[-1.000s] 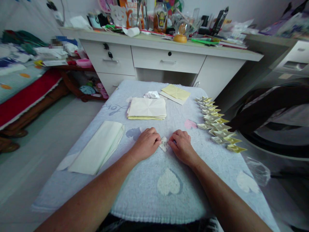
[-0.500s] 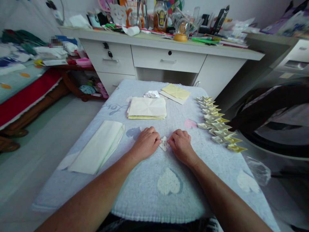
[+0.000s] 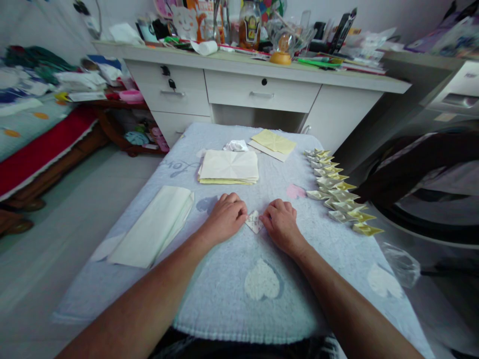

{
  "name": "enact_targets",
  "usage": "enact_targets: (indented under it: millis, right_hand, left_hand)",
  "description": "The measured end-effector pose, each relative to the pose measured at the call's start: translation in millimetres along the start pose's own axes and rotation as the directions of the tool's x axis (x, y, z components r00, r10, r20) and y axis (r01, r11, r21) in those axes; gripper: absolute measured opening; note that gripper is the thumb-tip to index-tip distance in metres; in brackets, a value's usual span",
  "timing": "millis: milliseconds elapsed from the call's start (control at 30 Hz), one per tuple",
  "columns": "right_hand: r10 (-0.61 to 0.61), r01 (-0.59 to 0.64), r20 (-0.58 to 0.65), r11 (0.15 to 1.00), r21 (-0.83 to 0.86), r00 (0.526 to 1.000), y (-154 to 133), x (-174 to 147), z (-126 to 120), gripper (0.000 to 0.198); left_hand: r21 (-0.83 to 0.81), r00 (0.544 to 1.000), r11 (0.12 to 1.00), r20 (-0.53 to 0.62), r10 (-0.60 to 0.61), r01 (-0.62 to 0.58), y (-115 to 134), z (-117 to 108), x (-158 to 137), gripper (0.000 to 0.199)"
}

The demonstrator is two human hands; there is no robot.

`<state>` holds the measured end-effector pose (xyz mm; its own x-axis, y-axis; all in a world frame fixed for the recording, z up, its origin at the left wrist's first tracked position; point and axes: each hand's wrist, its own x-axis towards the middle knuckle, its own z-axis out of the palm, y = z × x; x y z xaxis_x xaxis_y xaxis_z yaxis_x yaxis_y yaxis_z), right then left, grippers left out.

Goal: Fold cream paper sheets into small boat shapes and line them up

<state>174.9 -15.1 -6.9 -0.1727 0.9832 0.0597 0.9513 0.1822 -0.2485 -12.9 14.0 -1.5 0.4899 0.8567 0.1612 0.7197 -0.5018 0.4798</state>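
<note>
A small folded piece of printed paper (image 3: pixel 255 222) lies between my two hands over the cloth, one corner pointing toward me. My left hand (image 3: pixel 227 215) is closed, its thumb and finger pinching the paper's left corner. The right corner is pinched by my right hand (image 3: pixel 280 219), whose other fingers are curled in. Beyond my hands sits a stack of creased white and yellow paper sheets (image 3: pixel 229 166). To the right, several small folded paper boats (image 3: pixel 342 194) stand in a row along the table edge.
A long folded white paper (image 3: pixel 153 227) lies left on the cloth-covered table (image 3: pixel 239 309). Farther back are a crumpled white paper (image 3: pixel 235 145) and a yellow sheet (image 3: pixel 275 141). Behind stands a cluttered white desk (image 3: pixel 262 92); at right is a washing machine (image 3: pixel 449 149).
My left hand has shifted slightly left and away from me, and more of the folded paper shows between the hands. My right hand has barely moved.
</note>
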Motion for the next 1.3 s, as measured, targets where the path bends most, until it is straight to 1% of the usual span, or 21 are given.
enact_targets:
  millis: [133, 200, 267, 400, 700, 867, 1033, 1200, 1300]
  right_hand:
    - [0.006, -0.006, 0.011, 1.0, 0.001, 1.0, -0.3, 0.7, -1.0, 0.021]
    - [0.009, -0.009, 0.011, 1.0, 0.002, 1.0, -0.7, 1.1, -1.2, 0.02]
    - [0.012, -0.012, 0.012, 1.0, 0.005, 1.0, -1.1, 1.5, -1.2, 0.019]
    - [0.022, -0.022, 0.012, 1.0, 0.01, 1.0, -1.4, 1.6, -0.9, 0.018]
    - [0.008, -0.008, -0.002, 1.0, -0.012, 1.0, -1.9, 1.5, -0.8, 0.02]
    - [0.008, -0.008, 0.0, 1.0, -0.005, 1.0, -2.1, 1.6, -0.4, 0.019]
    - [0.01, -0.01, -0.003, 1.0, -0.002, 1.0, -2.2, 1.1, -1.3, 0.02]
    - [0.019, -0.019, 0.006, 1.0, -0.006, 1.0, -3.1, 1.5, -1.5, 0.02]
    - [0.02, -0.02, 0.003, 1.0, -0.002, 1.0, -3.3, 1.6, -1.1, 0.019]
  left_hand:
    - [-0.176, 0.999, 0.984, -0.045, -0.022, 0.013, -4.6, -4.5, 3.8, 0.01]
    - [-0.252, 0.998, 0.968, -0.063, -0.005, -0.011, -5.2, -4.4, 4.6, 0.014]
    - [-0.281, 0.998, 0.959, -0.055, 0.03, -0.045, -4.7, -2.5, 4.8, 0.019]
    - [-0.251, 0.996, 0.964, -0.006, 0.09, -0.089, -3.7, 1.9, 5.1, 0.024]
    - [-0.228, 0.998, 0.973, 0.053, 0.047, -0.034, -0.8, -2.4, 5.7, 0.016]
    - [-0.175, 0.996, 0.984, 0.07, 0.05, -0.037, -0.6, 0.7, 5.8, 0.018]
    - [-0.147, 0.995, 0.987, 0.064, 0.076, -0.066, -2.9, 3.5, 6.2, 0.02]
    - [-0.167, 0.994, 0.984, 0.079, 0.07, -0.056, -2.1, -1.4, 6.7, 0.024]
    - [-0.227, 0.995, 0.973, 0.082, 0.057, -0.037, -5.1, -2.9, 7.5, 0.024]
